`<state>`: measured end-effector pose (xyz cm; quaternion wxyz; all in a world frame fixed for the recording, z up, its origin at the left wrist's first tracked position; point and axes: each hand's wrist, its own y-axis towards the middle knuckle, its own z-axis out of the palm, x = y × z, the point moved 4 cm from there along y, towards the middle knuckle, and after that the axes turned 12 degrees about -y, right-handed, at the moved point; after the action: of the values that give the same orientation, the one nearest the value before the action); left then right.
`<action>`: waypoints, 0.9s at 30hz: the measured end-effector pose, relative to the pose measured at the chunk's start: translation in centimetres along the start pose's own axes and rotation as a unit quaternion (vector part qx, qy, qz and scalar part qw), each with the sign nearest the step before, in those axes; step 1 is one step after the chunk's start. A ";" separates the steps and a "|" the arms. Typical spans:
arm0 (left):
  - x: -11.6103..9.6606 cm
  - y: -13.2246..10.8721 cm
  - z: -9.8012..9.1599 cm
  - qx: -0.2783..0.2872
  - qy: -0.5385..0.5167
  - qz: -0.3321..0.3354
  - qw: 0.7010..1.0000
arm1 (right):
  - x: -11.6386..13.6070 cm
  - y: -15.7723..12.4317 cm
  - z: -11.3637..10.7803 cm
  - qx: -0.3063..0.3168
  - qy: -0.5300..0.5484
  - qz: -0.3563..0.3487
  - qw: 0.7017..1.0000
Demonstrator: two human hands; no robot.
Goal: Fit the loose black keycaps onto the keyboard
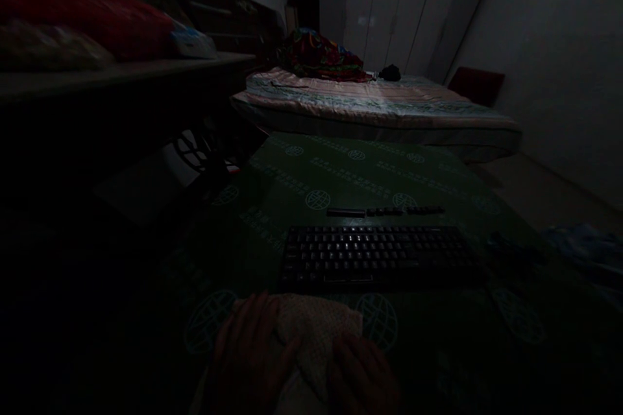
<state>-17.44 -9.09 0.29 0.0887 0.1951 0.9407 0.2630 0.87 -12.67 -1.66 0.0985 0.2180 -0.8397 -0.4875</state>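
The room is dark, so detail is limited. Near the bottom of the view a pale, textured cloth point(318, 321) lies folded on the green table. My left hand point(250, 350) rests flat over its left side, fingers stretched forward and thumb apart. On the cloth's right edge, my right hand point(360, 369) has its fingers bent and closed on the fabric. Just beyond the cloth sits a black keyboard point(403, 253), with a bare gap in its front row where keys are off. Behind it, a long loose keycap point(345, 213) and several small keycaps point(384, 212) form a line.
The green printed table cover point(350, 172) reaches toward a bed point(389, 104) with a bundled red blanket point(321, 55). A dark item point(513, 249) lies right of the keyboard. At left, a ledge point(228, 58) carries red bags point(97, 16); a wheel point(192, 149) shows below.
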 end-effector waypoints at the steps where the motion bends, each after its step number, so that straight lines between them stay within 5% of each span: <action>1: 0.0 0.0 -0.1 -0.003 -0.002 -0.001 1.000 | 0.1 -0.3 0.2 -0.001 0.001 0.015 1.000; 6: -0.1 0.1 -0.3 0.006 0.018 0.018 1.000 | 0.7 -1.4 1.0 0.030 0.010 0.023 0.999; 12: 0.0 0.0 -0.4 0.018 0.009 0.041 0.999 | 0.4 -0.8 0.9 -0.022 0.040 0.097 0.994; 27: -0.3 0.4 -0.6 0.017 0.040 0.052 0.998 | -0.2 0.2 1.0 0.014 0.017 0.037 0.999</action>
<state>-17.25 -9.18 1.04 0.0337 0.2345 0.9365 0.2587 0.60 -11.77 -2.01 0.1273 0.1966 -0.8520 -0.4683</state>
